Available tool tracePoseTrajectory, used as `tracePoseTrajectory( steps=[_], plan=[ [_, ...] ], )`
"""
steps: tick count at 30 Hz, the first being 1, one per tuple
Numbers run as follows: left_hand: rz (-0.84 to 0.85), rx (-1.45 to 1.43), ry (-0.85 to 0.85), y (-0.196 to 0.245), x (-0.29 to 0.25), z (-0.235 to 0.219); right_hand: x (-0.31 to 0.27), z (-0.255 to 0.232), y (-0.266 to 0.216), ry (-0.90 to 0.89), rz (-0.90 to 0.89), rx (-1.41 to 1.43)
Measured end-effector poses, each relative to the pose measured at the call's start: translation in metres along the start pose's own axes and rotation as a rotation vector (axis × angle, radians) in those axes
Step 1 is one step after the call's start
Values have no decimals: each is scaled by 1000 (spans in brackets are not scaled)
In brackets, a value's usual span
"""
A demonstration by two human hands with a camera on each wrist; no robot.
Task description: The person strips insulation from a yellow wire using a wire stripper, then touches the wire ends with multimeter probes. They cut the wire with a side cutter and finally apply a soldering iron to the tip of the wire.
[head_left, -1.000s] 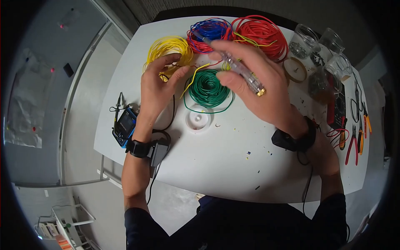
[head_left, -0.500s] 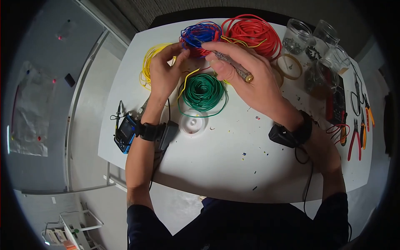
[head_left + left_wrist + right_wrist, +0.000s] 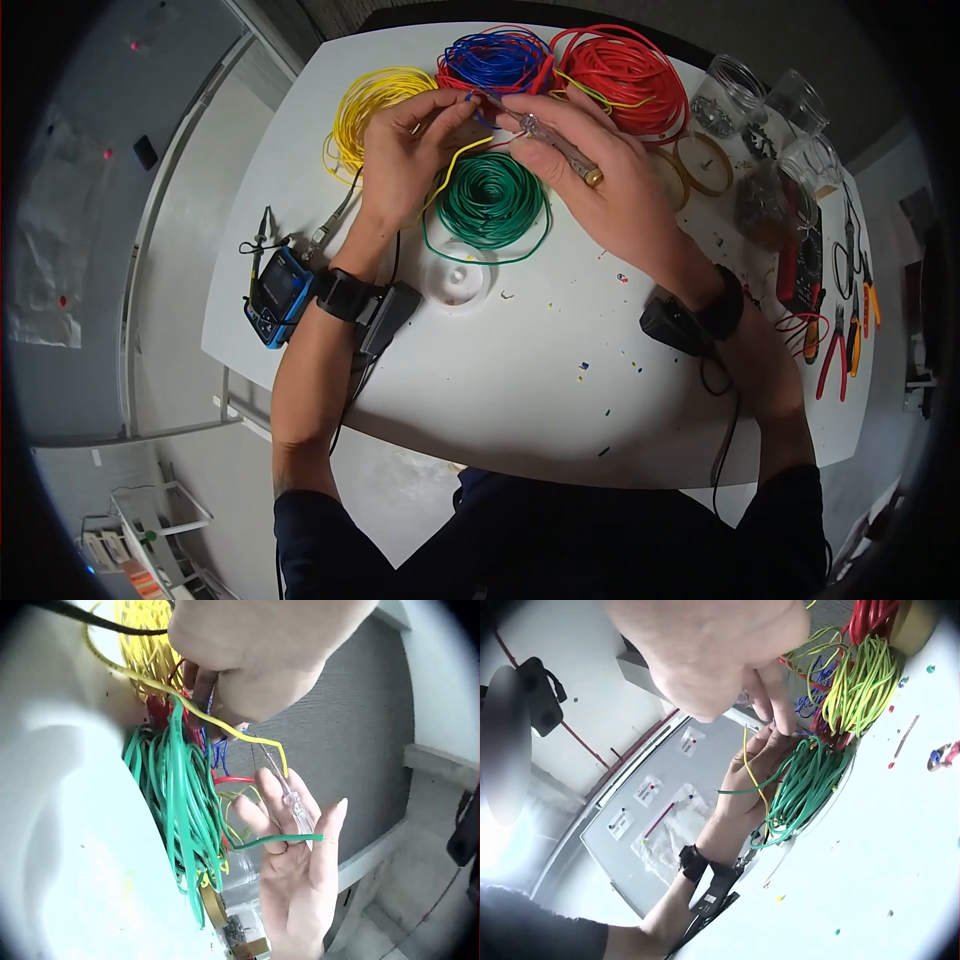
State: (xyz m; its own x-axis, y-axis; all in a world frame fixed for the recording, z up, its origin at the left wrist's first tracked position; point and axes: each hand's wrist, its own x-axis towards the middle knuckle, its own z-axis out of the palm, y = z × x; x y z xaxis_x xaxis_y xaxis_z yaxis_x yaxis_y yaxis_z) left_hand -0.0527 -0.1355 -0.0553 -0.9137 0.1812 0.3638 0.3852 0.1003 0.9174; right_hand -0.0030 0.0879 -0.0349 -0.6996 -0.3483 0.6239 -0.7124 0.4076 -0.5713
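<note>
Jars (image 3: 735,88) on the table (image 3: 520,390), right of the wire coils (image 3: 492,200)

The head view was dim, its edges bowed and its corners black, with soft shadow across the near part of the table (image 3: 520,400). Both wrist views were brighter and hazier, the tabletop bleached almost featureless, and in the right one white glare flared beside the left sleeve (image 3: 544,926).

Around the green coil (image 3: 492,205) sit a yellow coil (image 3: 362,98) to its upper left, a blue coil (image 3: 497,62) above, a bright red coil (image 3: 630,85) to its upper right, and white tabletop (image 3: 490,400) below.
</note>
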Motion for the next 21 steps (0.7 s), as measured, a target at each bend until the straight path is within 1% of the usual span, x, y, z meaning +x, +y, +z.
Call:
tracePoseTrajectory(
  steps=[3, 5, 9, 11, 18, 20, 21],
  plan=[
    [-40, -44, -11, -1, -2, 1, -1, 3, 0, -22, -23, -89],
    [14, 52, -11, -5, -1, 0, -3, 8, 3, 23, 36, -76],
    [32, 71, 7, -7, 0, 0, -4, 9, 2, 23, 24, -85],
    [-40, -85, 11, -5, -2, 2, -5, 8, 0, 35, 37, -95],
    [-14, -61, -5, -7, -1, 1, -3, 7, -1, 52, -11, -25],
    [-45, -80, -3, -6, -2, 1, -3, 3, -4, -79, 38, -120],
    [-45, -80, -5, -8, -2, 1, -3, 3, -4, -78, 40, -120]
  ],
)
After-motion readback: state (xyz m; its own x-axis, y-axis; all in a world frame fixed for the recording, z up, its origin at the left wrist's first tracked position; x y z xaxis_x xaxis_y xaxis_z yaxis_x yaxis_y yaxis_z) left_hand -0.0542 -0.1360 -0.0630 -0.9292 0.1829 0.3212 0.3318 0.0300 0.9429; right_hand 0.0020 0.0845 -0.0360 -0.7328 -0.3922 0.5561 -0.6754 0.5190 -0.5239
